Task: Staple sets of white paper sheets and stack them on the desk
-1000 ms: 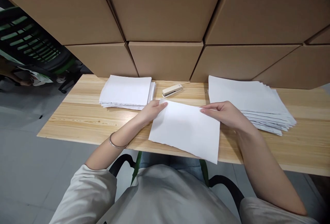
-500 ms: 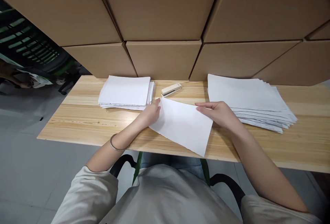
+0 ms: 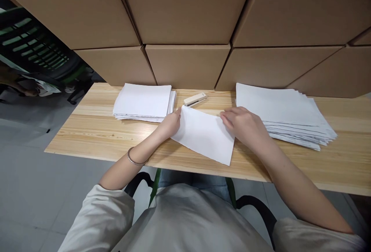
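"White paper (image 3: 204,134) is in the middle, yes?"

"Yes, it is over the middle of the wooden table (image 3: 87,128), between the two hands, and it is a little slanted."

"How is the left hand (image 3: 171,124)?"

"It is closed on the left edge of the paper, with the fingers folded. A bracelet (image 3: 135,160) is around that arm."

"And the right hand (image 3: 247,125), does it also hold?"

"Its fingers are bent and close together at the far right corner. The view is poor there, so I cannot tell if they pinch the paper or only touch it."

"What is near?"

"A beige stapler (image 3: 195,99) lies just beside the far left corner. The left stack (image 3: 143,99) and the right stack (image 3: 278,105) lie before brown boxes (image 3: 185,66)."
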Tool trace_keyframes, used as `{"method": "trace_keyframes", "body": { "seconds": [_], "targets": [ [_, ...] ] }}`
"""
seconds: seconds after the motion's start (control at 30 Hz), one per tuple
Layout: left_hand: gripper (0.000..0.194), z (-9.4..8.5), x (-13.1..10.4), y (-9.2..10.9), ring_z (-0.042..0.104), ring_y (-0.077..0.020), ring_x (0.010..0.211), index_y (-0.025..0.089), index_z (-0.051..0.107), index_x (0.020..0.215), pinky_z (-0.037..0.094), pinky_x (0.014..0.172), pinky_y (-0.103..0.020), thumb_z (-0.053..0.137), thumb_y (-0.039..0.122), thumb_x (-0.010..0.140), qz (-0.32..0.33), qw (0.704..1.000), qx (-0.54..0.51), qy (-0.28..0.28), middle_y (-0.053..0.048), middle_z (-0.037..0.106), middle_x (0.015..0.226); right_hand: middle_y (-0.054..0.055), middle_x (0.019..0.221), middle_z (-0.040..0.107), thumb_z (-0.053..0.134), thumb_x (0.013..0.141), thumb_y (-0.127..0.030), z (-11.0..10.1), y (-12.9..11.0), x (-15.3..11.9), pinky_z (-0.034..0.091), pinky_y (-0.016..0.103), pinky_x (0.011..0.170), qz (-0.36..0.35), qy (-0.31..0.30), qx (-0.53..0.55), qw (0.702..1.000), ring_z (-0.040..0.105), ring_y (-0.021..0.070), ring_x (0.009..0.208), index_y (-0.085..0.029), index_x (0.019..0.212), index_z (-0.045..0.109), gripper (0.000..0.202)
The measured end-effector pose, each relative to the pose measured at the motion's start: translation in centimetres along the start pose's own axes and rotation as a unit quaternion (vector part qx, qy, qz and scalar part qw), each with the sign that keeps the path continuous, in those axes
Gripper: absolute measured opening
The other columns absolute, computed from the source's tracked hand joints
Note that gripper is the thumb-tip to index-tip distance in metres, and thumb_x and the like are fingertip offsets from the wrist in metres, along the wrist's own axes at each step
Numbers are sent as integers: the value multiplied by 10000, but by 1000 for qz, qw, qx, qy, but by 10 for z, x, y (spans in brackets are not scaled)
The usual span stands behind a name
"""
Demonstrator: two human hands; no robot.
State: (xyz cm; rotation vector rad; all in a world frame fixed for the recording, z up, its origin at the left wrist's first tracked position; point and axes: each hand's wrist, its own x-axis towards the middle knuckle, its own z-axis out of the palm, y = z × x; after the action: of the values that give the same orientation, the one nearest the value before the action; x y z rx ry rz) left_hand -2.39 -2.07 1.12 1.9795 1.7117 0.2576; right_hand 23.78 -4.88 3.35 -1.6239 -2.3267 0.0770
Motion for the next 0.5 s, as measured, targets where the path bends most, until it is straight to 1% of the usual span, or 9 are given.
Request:
{"method": "trace_keyframes", "body": {
  "seconds": [0.07, 0.1, 0.17, 0.2, 0.23, 0.3, 0.4, 0.5],
  "targets": [
    [529, -2, 1, 2, 682, -316, 1079, 77, 417, 1471, 510, 904, -400, 322, 160, 957, -2, 1000, 3, -11, -211, 710, 1164, 154, 1205, 702, 444, 950, -197, 1, -8, 13, 487, 451, 996, -59, 33, -16, 998, 633, 299, 1155, -112, 1127, 725, 343],
    [531, -2, 2, 3, 673, -309, 1106, 75, 400, 1480, 504, 925, -397, 311, 161, 963, -4, 1000, 5, -16, -209, 700, 1190, 152, 1282, 666, 439, 941, -169, 3, -12, 21, 448, 452, 1062, -89, 36, -5, 995, 594, 290, 1228, -89, 1216, 679, 374],
    [535, -1, 3, 5, 645, -296, 1171, 71, 369, 1497, 485, 970, -387, 298, 160, 975, -8, 1000, 9, -21, -211, 673, 1248, 132, 1435, 554, 419, 909, -98, 11, -22, 39, 371, 434, 1153, -137, 21, 24, 990, 484, 261, 1360, -61, 1376, 551, 486],
    [534, -1, 4, 5, 629, -291, 1201, 66, 362, 1500, 474, 989, -382, 297, 159, 978, -10, 1000, 10, -21, -215, 658, 1274, 121, 1490, 494, 405, 884, -57, 17, -26, 48, 337, 426, 1181, -154, 6, 36, 987, 426, 247, 1407, -56, 1425, 492, 548],
    [532, 0, 5, 5, 616, -287, 1224, 61, 359, 1501, 466, 1004, -376, 297, 159, 982, -10, 1000, 11, -19, -218, 644, 1295, 110, 1525, 447, 385, 859, -19, 23, -31, 56, 311, 426, 1198, -165, -9, 46, 985, 382, 234, 1434, -62, 1454, 453, 600],
    [525, 2, 6, 5, 604, -282, 1243, 60, 364, 1497, 456, 1019, -372, 300, 159, 986, -11, 1000, 10, -13, -222, 630, 1315, 91, 1549, 411, 347, 833, 24, 36, -38, 68, 275, 441, 1217, -178, -38, 62, 981, 336, 215, 1457, -88, 1470, 436, 653],
    [519, 4, 7, 5, 604, -280, 1246, 64, 370, 1495, 454, 1025, -372, 308, 156, 988, -11, 1000, 5, -4, -223, 613, 1338, 92, 1537, 428, 322, 828, 39, 51, -45, 75, 283, 451, 1213, -182, -64, 88, 977, 332, 200, 1456, -113, 1447, 477, 656],
    [523, 5, 8, 4, 601, -280, 1250, 50, 359, 1497, 447, 1033, -370, 300, 146, 986, -5, 1000, 5, -1, -231, 588, 1366, 119, 1530, 430, 312, 823, 44, 57, -47, 75, 301, 447, 1205, -168, -70, 106, 978, 343, 201, 1450, -96, 1452, 470, 664]
  ]
}}
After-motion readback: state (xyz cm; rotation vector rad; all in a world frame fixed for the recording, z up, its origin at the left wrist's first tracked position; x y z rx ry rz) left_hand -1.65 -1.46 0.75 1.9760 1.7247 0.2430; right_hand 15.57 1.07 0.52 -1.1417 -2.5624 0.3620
